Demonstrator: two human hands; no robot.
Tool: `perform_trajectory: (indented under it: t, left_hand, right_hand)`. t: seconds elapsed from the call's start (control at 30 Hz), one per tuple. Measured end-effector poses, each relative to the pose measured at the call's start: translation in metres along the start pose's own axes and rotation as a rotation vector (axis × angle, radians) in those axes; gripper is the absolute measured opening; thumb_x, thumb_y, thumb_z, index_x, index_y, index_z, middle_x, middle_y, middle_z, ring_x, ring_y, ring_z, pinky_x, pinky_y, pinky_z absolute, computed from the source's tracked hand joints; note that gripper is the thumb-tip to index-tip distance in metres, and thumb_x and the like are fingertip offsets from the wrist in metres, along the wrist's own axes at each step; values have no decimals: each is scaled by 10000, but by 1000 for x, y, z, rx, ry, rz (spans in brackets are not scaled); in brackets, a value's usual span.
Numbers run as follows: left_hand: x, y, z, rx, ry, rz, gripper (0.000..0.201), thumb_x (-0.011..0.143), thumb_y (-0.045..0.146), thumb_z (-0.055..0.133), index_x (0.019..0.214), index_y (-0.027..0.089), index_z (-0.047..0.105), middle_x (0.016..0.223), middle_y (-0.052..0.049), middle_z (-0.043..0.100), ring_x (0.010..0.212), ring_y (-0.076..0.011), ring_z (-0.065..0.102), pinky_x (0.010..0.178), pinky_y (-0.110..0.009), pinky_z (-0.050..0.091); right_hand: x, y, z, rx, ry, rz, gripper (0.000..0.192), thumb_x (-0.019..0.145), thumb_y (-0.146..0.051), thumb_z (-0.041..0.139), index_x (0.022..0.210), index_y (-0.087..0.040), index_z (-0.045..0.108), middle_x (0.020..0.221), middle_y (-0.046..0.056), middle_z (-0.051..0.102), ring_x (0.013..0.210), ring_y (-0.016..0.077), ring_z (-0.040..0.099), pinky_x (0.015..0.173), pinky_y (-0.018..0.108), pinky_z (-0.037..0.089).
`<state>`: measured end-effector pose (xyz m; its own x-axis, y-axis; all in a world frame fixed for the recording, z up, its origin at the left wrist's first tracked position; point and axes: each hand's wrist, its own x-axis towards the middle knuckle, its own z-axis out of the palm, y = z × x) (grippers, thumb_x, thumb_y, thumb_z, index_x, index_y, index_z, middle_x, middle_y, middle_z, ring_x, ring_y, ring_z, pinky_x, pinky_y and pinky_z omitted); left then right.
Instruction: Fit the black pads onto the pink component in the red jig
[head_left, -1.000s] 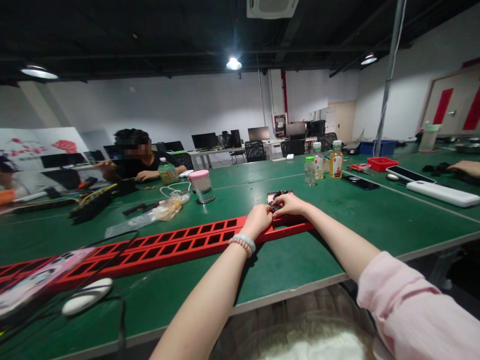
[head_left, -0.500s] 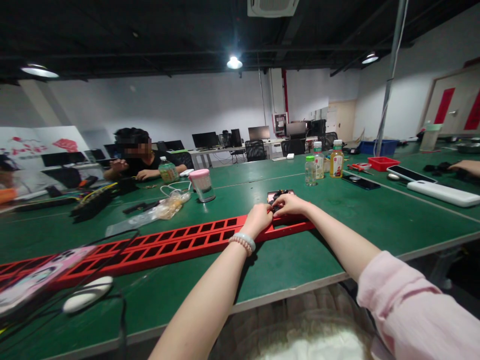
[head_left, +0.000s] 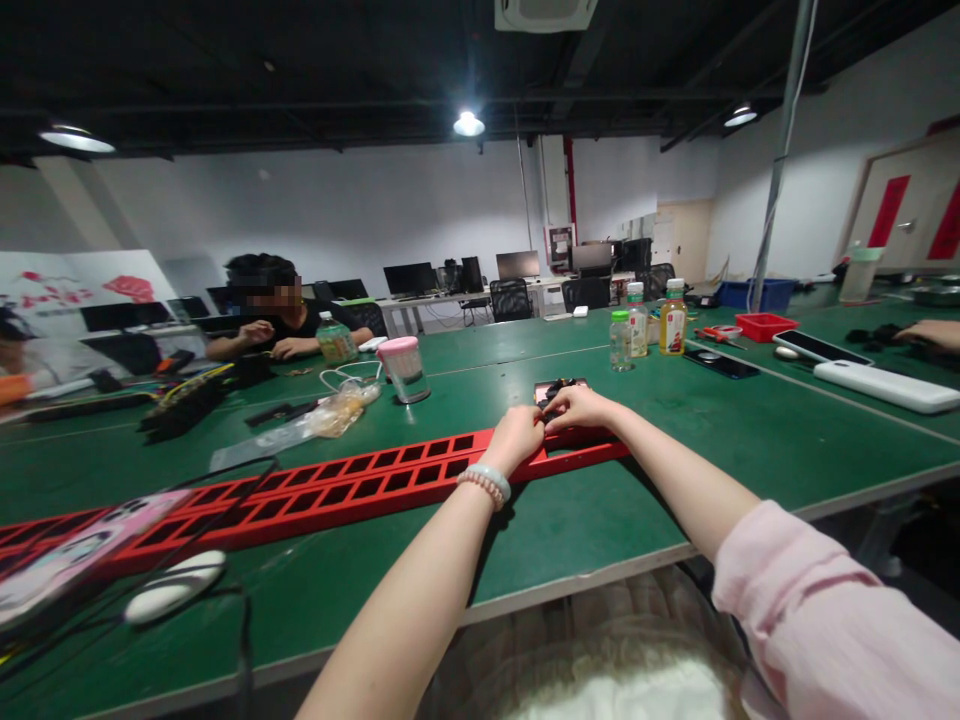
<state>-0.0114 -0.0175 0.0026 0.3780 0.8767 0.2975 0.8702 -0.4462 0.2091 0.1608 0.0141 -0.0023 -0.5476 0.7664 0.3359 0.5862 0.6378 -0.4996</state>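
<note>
A long red frame [head_left: 375, 489] with two rows of rectangular slots lies across the green table. Over its right end my left hand [head_left: 519, 437], a bracelet at the wrist, has its fingers closed. My right hand [head_left: 583, 408] meets it there, thumb and fingers pinched together. A small dark bit shows between the fingertips, too small and covered to name. Just behind the hands sits a shallow box or tray [head_left: 541, 393] with black parts [head_left: 561, 387] on it, partly hidden by the right hand.
A pink-lidded cup [head_left: 406, 372] and a plastic bag [head_left: 311, 425] stand left of centre. Bottles [head_left: 636, 322] and a dark phone [head_left: 721, 363] are to the right. A white mouse [head_left: 176, 588] and a pink patterned item [head_left: 82, 560] with cables lie at left. Another person [head_left: 281, 325] sits across.
My hands stay almost still at the frame's right end, with only slight finger movement. Across the table, the other person's raised hand has shifted a little.
</note>
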Motion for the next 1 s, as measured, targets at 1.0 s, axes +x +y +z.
perform_trajectory:
  t: [1.0]
  left_hand:
    - [2,-3,2,-71,-7,6,281,780,97,473,961,147,683,948,-113,682,913,-190,618,800,-236,436]
  right_hand:
    - [1,11,6,142,-26,-16,445,625,-431,695,965,-144,691,850,42,664,775,163,579,668,230,408]
